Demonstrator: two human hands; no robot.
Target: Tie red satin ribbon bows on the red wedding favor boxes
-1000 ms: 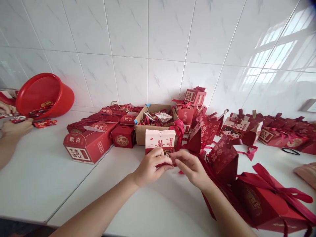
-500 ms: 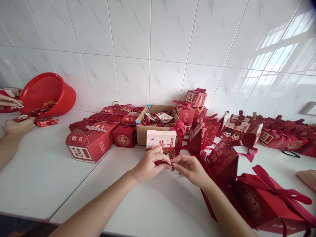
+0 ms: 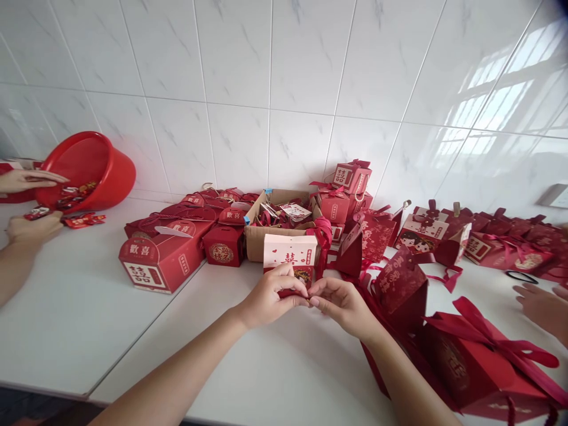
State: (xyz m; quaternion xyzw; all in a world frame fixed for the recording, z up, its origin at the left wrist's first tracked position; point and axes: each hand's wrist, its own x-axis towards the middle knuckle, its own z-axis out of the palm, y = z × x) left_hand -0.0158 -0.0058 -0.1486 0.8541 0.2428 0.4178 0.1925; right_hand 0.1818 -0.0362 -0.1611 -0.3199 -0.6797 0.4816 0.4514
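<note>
My left hand (image 3: 277, 296) and my right hand (image 3: 341, 303) meet fingertip to fingertip above the middle of the table. Both are closed in a pinch, and whatever lies between the fingers is too small and covered to name. Just behind them stands a pink-and-red gift box (image 3: 290, 249) with a double-happiness character and a cartoon figure, its lower part hidden by my hands. Right of my right forearm lies a large red gift box (image 3: 479, 361) with a ribbon bow (image 3: 492, 337) on top.
Red gift boxes (image 3: 177, 260) stand left of an open cardboard carton (image 3: 257, 239) holding cards and ribbons. More boxes (image 3: 510, 248) line the wall at right, near a black loop (image 3: 522, 277). Another person's hands (image 3: 33, 228) are by a tipped red basin (image 3: 122, 177); another hand (image 3: 544, 305) shows at right.
My hands stay almost in place, fingertips still together. At left, another person's hand has moved right into the basin's mouth. At right, another hand has come further into view, fingers spread.
</note>
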